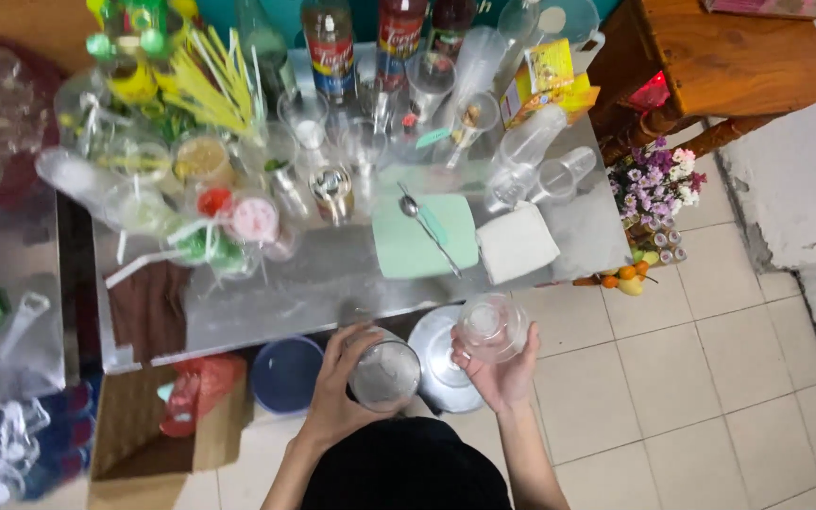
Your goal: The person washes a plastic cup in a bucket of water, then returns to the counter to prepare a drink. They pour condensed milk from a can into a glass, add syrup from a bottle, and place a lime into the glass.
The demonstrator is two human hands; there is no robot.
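Observation:
My left hand (332, 387) grips a metal shaker cup (384, 375) with pale liquid inside, held below the front edge of the steel counter (314, 283). My right hand (507, 364) holds a clear plastic cup (490, 328) tilted toward the shaker cup, just to its right. Under both hands sits a round metal lid (436, 364) of a container on the floor.
On the counter lie a green cutting mat (408, 247) with a long spoon (427, 227), a white folded cloth (517, 244), several jars, cups, syrup bottles and yellow straws (210, 80). A blue bucket (285, 375) and cardboard box (144, 430) stand below; flowers (654, 184) and a wooden table (729, 52) are right.

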